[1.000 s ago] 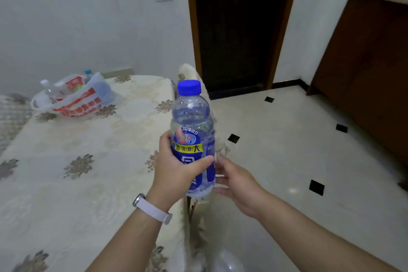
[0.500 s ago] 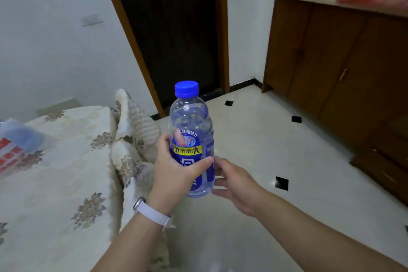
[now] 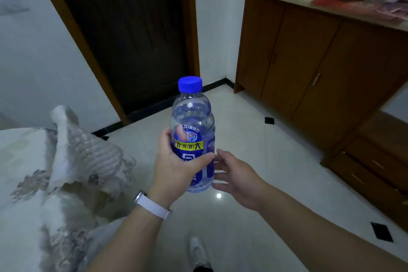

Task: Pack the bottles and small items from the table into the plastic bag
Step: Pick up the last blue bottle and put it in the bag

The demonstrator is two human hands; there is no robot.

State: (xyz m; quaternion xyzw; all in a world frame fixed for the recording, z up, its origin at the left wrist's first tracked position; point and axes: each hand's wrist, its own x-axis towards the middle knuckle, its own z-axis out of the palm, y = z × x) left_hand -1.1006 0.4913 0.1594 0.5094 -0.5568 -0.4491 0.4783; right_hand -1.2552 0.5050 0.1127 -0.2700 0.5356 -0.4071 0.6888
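Nearest the camera, at the bottom edge, a pale shoe stands on the glossy floor, w/ both forearms reaching fwd above it. L wrist wears a white watch strap. Left hand wraps the lower part of a water bottle. Its thumb lies across the front of the blue label, and its fingers curl round the back, seen through the plastic. Bottle is upright, held in mid-air over the floor, just off the table's corner. Its upper part w/ blue cap stands clear above the grip, and its base pokes out just below the palm. Clear liquid inside; fill level hard to read. Right hand is spread loose and holds nothing, w/ fingertips at the bottle's lower right side; touching or just beside, can't tell.

Left of the hands is a table under a cream floral cloth, w/ the cloth corner bunched up in a ridge. Farther back the floor has small black diamond insets. On the right is a low drawer unit, drawers closed. Behind it is a wooden cabinet, doors closed. Its top carries blurred clutter incl. smth flat and red; the rest is too smeared to name. Back centre is a dark door in a wooden frame, w/ white walls either side.
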